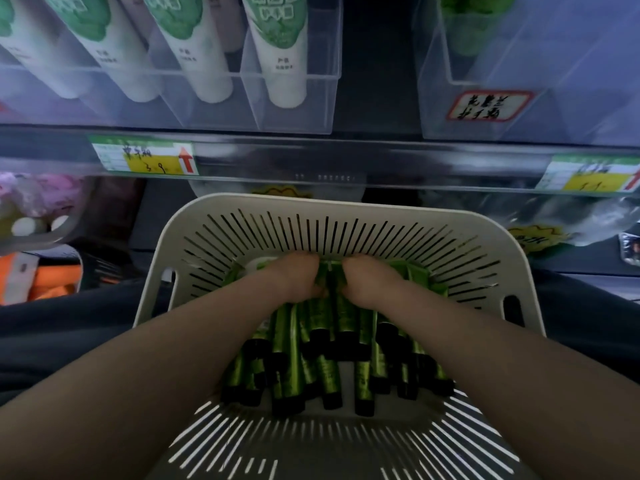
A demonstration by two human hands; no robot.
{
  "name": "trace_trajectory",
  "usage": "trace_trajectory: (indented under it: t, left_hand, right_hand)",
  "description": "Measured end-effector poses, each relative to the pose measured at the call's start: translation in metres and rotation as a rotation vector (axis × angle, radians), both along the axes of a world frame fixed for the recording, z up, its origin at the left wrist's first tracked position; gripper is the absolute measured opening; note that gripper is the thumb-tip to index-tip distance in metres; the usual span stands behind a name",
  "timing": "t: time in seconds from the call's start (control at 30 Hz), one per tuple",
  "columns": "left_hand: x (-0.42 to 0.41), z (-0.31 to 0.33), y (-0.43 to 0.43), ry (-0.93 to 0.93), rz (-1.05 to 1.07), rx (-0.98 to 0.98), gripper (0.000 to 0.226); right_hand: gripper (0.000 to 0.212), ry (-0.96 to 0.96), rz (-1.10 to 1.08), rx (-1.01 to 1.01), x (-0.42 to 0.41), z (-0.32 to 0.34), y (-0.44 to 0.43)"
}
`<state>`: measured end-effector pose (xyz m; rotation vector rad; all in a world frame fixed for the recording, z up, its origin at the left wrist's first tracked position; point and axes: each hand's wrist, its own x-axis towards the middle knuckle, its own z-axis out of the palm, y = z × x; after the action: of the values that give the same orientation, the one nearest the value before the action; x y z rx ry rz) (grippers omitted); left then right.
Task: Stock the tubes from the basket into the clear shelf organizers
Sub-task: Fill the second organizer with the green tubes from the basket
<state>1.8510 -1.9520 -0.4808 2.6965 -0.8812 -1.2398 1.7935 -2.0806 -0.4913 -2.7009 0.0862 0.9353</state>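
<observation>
A white slotted basket (332, 216) rests on my lap, filled with several green tubes (327, 368) with black caps pointing toward me. My left hand (298, 277) and my right hand (367, 280) are both down in the basket at the far ends of the tubes, fingers curled around a bunch of them. Above, a clear shelf organizer (294, 109) holds white-and-green tubes (280, 53) upside down in its compartments. A second clear organizer (485, 98) at the upper right holds green tubes and carries a red-framed label.
The shelf rail (346, 161) runs across with a price tag (145, 157) at left and another price tag (595, 174) at right. A dark gap separates the two organizers. Pink packaged goods (38, 202) and an orange item (45, 282) sit on the left.
</observation>
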Motion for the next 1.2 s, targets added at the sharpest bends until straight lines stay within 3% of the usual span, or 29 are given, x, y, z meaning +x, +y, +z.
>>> trace_trajectory:
  t: [0.2,0.37,0.67,0.9,1.2]
  left_hand:
    - [-0.002,-0.002,0.001,0.044,-0.074,0.032,0.07]
    - [-0.004,0.001,0.003,0.064,-0.098,0.052,0.074]
    - [-0.007,0.0,0.005,0.055,-0.043,0.0,0.096]
    - [-0.011,0.007,0.005,0.062,0.026,-0.086,0.073]
    - [-0.013,0.024,0.008,0.04,0.108,-0.2,0.043]
  right_hand:
    - [0.03,0.029,-0.032,0.07,0.001,0.001,0.0]
    - [0.053,0.051,-0.015,0.075,0.001,0.0,0.002]
    - [0.054,0.08,0.044,0.043,0.004,0.001,0.005]
    - [0.061,0.121,0.015,0.074,0.001,0.003,0.009]
    - [0.049,0.087,-0.093,0.118,-0.004,0.009,0.015]
